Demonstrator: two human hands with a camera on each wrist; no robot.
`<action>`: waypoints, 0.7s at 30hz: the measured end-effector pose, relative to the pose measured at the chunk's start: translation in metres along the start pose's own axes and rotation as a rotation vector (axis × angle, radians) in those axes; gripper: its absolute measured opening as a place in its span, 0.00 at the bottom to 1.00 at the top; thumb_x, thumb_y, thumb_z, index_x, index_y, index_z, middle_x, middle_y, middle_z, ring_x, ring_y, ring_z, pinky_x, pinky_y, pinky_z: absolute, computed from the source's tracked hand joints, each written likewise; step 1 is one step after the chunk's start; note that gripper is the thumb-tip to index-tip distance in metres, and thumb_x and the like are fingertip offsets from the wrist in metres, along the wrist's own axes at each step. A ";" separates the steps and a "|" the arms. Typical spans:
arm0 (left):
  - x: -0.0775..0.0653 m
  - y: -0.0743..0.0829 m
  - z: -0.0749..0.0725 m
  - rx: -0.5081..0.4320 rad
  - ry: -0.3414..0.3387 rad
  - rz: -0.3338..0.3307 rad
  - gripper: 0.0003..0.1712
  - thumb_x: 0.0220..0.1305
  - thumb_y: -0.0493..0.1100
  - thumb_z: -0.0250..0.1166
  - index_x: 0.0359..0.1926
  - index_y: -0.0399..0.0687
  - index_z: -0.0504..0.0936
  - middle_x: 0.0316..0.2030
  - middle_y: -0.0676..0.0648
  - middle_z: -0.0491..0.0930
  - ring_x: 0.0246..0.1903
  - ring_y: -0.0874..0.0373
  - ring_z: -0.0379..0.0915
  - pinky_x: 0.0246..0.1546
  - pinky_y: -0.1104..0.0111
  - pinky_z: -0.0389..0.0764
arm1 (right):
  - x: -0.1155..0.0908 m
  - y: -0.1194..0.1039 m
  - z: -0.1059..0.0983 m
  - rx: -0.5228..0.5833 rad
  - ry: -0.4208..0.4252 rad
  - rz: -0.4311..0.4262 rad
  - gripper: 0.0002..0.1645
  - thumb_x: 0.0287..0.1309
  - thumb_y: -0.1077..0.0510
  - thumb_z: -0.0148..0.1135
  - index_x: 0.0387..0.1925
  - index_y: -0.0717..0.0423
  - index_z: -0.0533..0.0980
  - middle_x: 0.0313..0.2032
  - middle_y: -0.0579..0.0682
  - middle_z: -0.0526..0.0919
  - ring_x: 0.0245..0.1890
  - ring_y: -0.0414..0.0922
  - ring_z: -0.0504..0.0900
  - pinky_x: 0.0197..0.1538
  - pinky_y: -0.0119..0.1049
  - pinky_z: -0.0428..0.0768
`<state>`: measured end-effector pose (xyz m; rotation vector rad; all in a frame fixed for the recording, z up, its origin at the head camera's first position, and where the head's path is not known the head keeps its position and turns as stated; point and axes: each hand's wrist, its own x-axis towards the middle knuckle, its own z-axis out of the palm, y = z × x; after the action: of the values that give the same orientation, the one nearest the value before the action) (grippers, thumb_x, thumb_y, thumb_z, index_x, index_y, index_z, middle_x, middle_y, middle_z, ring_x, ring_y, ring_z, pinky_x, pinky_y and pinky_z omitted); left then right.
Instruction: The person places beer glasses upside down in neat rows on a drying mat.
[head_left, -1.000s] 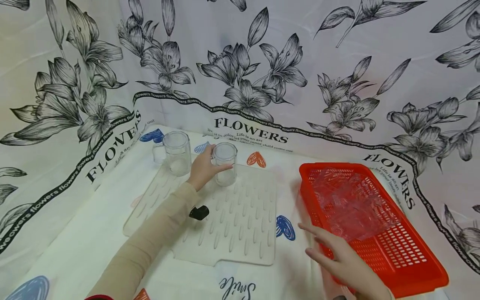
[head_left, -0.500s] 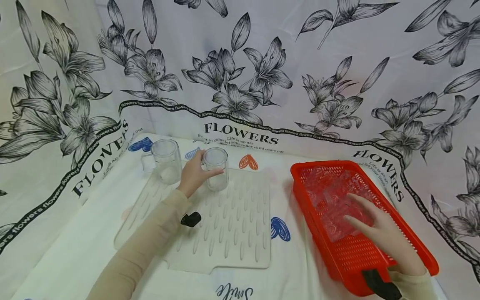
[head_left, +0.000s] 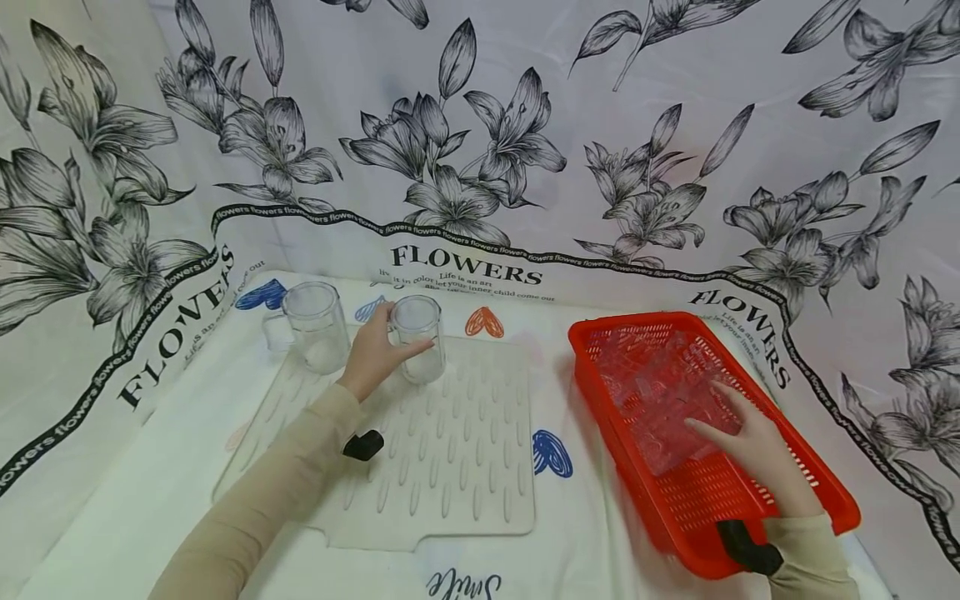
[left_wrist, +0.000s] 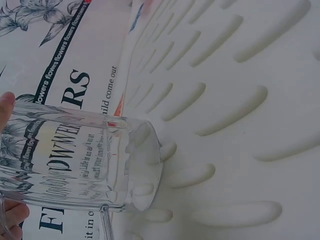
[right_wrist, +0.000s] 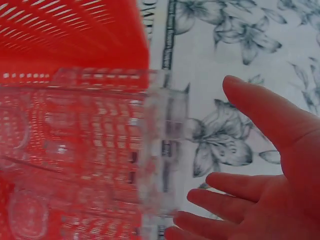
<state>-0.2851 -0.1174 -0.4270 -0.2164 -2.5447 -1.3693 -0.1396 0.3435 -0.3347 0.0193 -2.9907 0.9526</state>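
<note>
At the far side of the cream ridged mat [head_left: 450,483], my left hand [head_left: 371,350] curls round a clear cylindrical mug [head_left: 426,329], seemingly to steady it, while my empty right hand [head_left: 756,446], fingers spread, hovers over the red perforated plastic basket [head_left: 622,471].

Behind the white mat [head_left: 480,454], the floral cloth [head_left: 480,142] reads "FLOWERS", "Life is an art" and "let your inner child come out"; its black band [head_left: 457,237] repeats "flowers". Before the mat, the tablecloth [head_left: 570,533] reads "Smile".
</note>
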 end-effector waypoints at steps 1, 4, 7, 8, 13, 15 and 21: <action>0.000 0.000 0.000 0.001 -0.003 -0.002 0.53 0.37 0.64 0.70 0.59 0.37 0.60 0.51 0.39 0.68 0.51 0.46 0.65 0.51 0.56 0.67 | 0.002 0.001 0.003 -0.028 0.002 -0.006 0.48 0.54 0.48 0.61 0.64 0.69 0.49 0.59 0.73 0.55 0.54 0.70 0.57 0.47 0.65 0.62; 0.000 0.000 0.000 0.001 -0.003 -0.005 0.54 0.37 0.64 0.70 0.59 0.37 0.60 0.52 0.39 0.68 0.52 0.46 0.64 0.51 0.56 0.66 | 0.006 0.005 0.010 -0.058 0.017 -0.015 0.51 0.51 0.47 0.63 0.64 0.71 0.48 0.59 0.73 0.54 0.55 0.70 0.55 0.49 0.66 0.60; 0.000 -0.001 0.000 0.002 0.000 0.000 0.54 0.37 0.64 0.70 0.59 0.36 0.60 0.52 0.38 0.67 0.52 0.45 0.64 0.52 0.55 0.66 | 0.009 0.006 0.016 -0.081 0.035 -0.031 0.53 0.49 0.46 0.64 0.64 0.71 0.48 0.59 0.73 0.53 0.56 0.70 0.55 0.50 0.65 0.59; 0.000 -0.002 0.000 0.003 0.002 -0.001 0.55 0.37 0.64 0.70 0.59 0.36 0.60 0.53 0.38 0.67 0.52 0.45 0.64 0.52 0.55 0.66 | 0.010 0.006 0.017 -0.088 0.037 -0.040 0.53 0.49 0.46 0.65 0.64 0.70 0.49 0.60 0.72 0.53 0.56 0.70 0.55 0.50 0.66 0.59; -0.003 -0.007 0.000 0.020 -0.001 0.007 0.57 0.36 0.67 0.69 0.59 0.35 0.60 0.53 0.36 0.67 0.52 0.43 0.64 0.51 0.54 0.66 | 0.011 0.009 0.024 -0.131 0.022 -0.128 0.47 0.45 0.52 0.69 0.62 0.68 0.57 0.61 0.70 0.55 0.59 0.67 0.52 0.49 0.67 0.58; -0.003 -0.008 0.000 0.027 0.004 0.021 0.57 0.37 0.67 0.68 0.59 0.35 0.60 0.52 0.36 0.68 0.51 0.43 0.64 0.50 0.54 0.67 | 0.011 0.010 0.025 -0.132 0.023 -0.156 0.45 0.44 0.55 0.69 0.61 0.68 0.59 0.61 0.69 0.56 0.60 0.66 0.51 0.50 0.66 0.58; -0.001 -0.003 0.000 0.030 -0.001 0.019 0.56 0.37 0.66 0.68 0.59 0.34 0.59 0.52 0.35 0.68 0.51 0.42 0.64 0.49 0.53 0.67 | 0.015 0.010 0.023 -0.131 0.066 -0.219 0.44 0.38 0.64 0.72 0.57 0.70 0.60 0.53 0.67 0.65 0.53 0.64 0.62 0.49 0.62 0.64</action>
<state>-0.2854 -0.1193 -0.4298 -0.2348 -2.5553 -1.3239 -0.1549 0.3384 -0.3591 0.3021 -2.9055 0.7204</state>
